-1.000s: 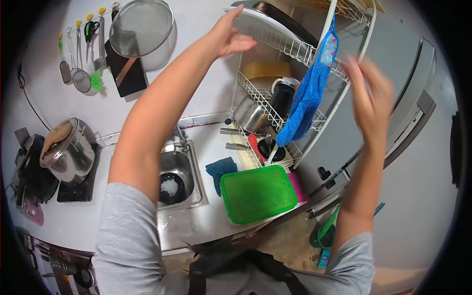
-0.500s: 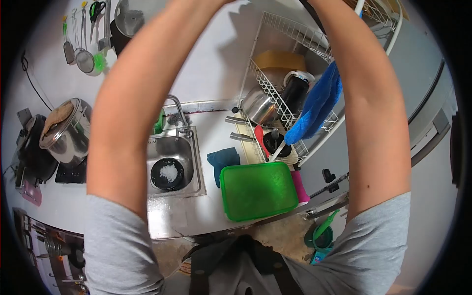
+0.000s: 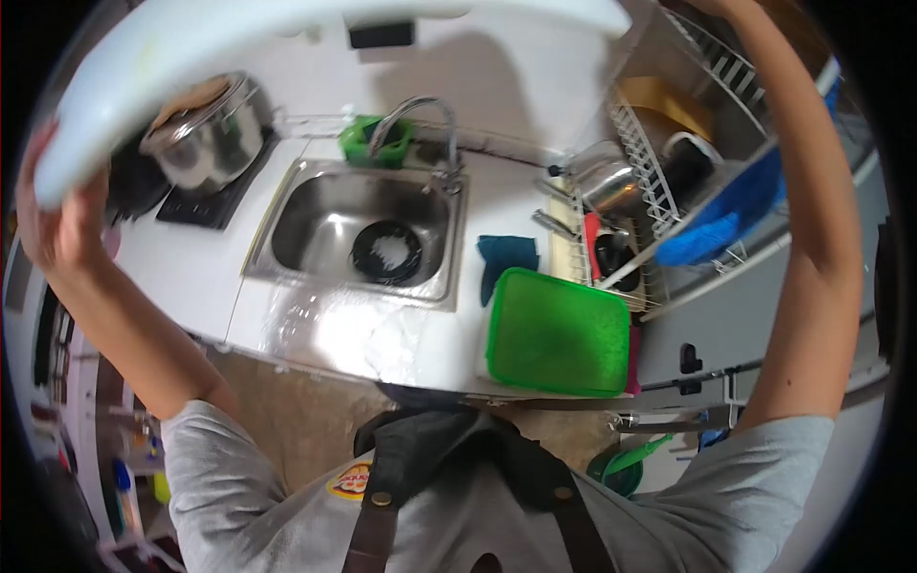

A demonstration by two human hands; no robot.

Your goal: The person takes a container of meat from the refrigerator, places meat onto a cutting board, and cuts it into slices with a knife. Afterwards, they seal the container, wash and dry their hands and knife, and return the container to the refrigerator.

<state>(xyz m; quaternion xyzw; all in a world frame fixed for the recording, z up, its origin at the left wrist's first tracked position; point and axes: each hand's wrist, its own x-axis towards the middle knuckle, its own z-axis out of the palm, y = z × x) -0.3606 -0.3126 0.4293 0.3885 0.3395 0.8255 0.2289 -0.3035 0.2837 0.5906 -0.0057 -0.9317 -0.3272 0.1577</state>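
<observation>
My left hand (image 3: 72, 215) is raised at the far left, its fingers closed on the end of a large, pale white curved piece (image 3: 220, 48). This piece arcs close to the camera across the top, like the rim of a big plate or basin; its kind does not show. My right hand (image 3: 712, 6) reaches up at the top right beside the wire dish rack (image 3: 645, 158). Its fingers are mostly cut off by the frame's edge. Below, in the steel sink (image 3: 315, 215), sits a black round dish (image 3: 411, 267) with a whitish heap in it, near the faucet (image 3: 449, 143).
A green-lidded box (image 3: 559, 334) lies at the counter's front edge beside a dark blue cloth (image 3: 506, 260). A blue cloth (image 3: 712, 239) hangs on the rack. A steel pot (image 3: 215, 143) stands on the black cooktop (image 3: 205, 205) at left. Water wets the counter (image 3: 334, 329).
My left hand has swung out to the far left, with the white curved piece now in view. My right arm has shifted right. The camera view has turned, showing more of the sink.
</observation>
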